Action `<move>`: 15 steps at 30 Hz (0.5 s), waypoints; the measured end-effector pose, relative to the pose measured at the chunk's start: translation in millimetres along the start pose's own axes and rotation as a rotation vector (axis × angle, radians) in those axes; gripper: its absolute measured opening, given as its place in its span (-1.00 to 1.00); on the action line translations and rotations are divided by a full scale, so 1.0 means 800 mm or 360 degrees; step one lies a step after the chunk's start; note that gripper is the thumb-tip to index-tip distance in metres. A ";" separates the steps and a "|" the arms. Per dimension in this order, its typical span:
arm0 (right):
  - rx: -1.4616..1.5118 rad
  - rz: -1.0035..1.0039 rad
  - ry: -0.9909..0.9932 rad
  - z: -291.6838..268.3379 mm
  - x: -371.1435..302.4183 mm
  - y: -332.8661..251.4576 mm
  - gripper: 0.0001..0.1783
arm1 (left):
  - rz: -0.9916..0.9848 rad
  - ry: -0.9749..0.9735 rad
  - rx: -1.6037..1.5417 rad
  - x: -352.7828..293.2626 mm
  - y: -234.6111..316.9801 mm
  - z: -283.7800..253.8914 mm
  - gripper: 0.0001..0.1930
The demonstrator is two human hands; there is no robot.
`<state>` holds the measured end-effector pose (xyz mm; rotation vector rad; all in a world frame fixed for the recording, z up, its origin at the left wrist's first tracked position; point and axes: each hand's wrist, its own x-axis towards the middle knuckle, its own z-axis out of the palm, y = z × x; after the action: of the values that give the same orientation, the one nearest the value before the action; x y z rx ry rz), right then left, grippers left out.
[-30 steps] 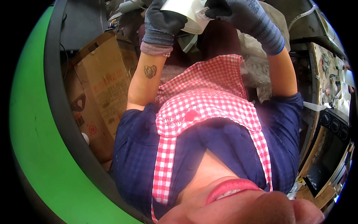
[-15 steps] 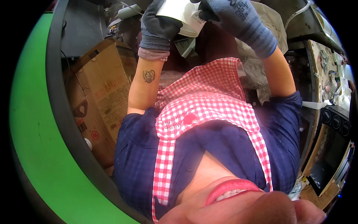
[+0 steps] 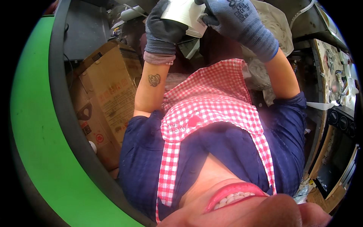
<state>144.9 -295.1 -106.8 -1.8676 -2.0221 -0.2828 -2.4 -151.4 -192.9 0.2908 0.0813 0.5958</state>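
Holding a white roll (image 3: 182, 13) at the top edge of the view, the left hand (image 3: 163, 28) had its gloved fingers wrapped round the left side, so basically closed on it. The right hand (image 3: 228, 18), gloved too, was half curled with its fingers bunched at the roll's right edge, but I couldn't tell if they were actually pinching it. Roll was out past the checked apron (image 3: 211, 108), partly cut off. Box (image 3: 107, 89) was off to the left, plastic bag (image 3: 278, 28) just beside the right hand
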 end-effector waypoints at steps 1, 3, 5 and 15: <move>-0.0017 0.0011 0.0007 0.001 0.000 0.000 -0.61 | -0.0010 -0.0009 -0.0006 0.001 0.000 0.001 -0.52; -0.0154 0.0097 0.0019 0.002 0.002 0.001 -0.53 | -0.0030 -0.0017 -0.0014 -0.001 -0.001 0.006 -0.52; -0.0407 0.0243 0.0032 -0.006 0.011 0.004 -0.44 | 0.0096 0.0075 0.0116 -0.011 -0.003 0.017 -0.52; -0.0198 -0.0393 0.0135 0.005 0.018 0.042 0.09 | -0.0060 0.0007 0.0049 -0.013 -0.001 0.018 -0.47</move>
<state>176.6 -277.1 -107.8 -1.6423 -2.2208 -0.5560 -8.5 -161.4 -179.6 0.3173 0.1004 0.5579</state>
